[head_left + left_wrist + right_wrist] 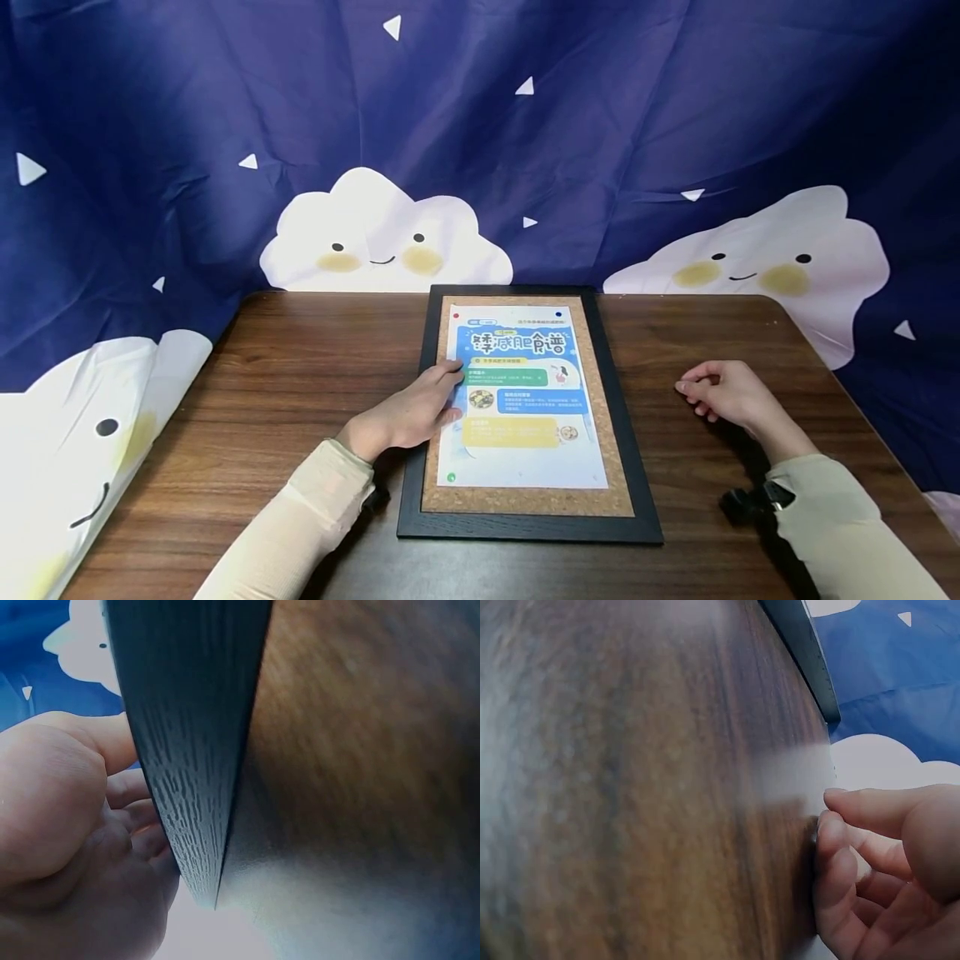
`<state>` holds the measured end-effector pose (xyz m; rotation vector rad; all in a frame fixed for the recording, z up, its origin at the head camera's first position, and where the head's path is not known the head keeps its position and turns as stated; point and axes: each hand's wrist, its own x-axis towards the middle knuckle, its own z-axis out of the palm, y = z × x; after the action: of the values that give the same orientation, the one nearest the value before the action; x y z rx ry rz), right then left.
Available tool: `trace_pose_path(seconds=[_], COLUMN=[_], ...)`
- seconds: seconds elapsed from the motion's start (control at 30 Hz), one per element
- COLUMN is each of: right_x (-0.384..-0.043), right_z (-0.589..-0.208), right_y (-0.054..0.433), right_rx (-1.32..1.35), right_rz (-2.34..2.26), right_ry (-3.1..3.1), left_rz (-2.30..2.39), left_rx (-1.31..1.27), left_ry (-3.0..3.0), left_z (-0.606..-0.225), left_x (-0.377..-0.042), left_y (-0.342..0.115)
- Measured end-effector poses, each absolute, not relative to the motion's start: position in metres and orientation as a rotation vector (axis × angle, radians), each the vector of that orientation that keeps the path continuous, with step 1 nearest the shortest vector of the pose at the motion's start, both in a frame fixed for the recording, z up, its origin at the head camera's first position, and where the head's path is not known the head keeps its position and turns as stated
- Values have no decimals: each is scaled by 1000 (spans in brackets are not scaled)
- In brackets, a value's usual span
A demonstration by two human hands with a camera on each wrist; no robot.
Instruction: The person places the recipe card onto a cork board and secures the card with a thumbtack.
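Note:
A corkboard in a black frame (415, 500) lies on the table, a printed poster (525, 462) on its cork. Colored pins show at three of the poster's corners: red (456, 316) at top left, blue (558, 314) at top right, green (452, 477) at bottom left. My left hand (408, 412) rests across the frame's left side, its fingertips on the poster's edge. The frame's dark side (187, 772) stands beside that hand in the left wrist view. To the right of the board, my right hand (723, 393) hangs loosely curled near the tabletop, with nothing visible in its fingers (836, 855).
The brown wooden table (315, 358) extends on both sides of the board. Behind it hangs a dark blue cloth (450, 108) printed with white clouds and triangles. A black wrist device (742, 504) sits by the right sleeve.

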<state>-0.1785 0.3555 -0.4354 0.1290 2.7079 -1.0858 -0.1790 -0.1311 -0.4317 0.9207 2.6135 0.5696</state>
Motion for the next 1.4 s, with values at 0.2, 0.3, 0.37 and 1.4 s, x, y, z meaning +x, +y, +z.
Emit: trace_pose_path(seconds=[0.2, 0.3, 0.37, 1.4], right_x=[-180, -180, -180, -170], right_z=[-437, -438, -438, -437], right_y=[355, 357, 359, 368], right_rx=[128, 137, 152, 114], right_rz=[-1073, -1107, -1158, -1430], right_ry=[2721, 2700, 2672, 2568], left_rz=[570, 569, 571, 555], left_rx=[929, 927, 928, 929], left_ry=[2624, 2623, 2621, 2615], left_z=[-433, -432, -433, -432], left_x=[-179, -179, -179, -178], left_y=[-131, -131, -131, -131])
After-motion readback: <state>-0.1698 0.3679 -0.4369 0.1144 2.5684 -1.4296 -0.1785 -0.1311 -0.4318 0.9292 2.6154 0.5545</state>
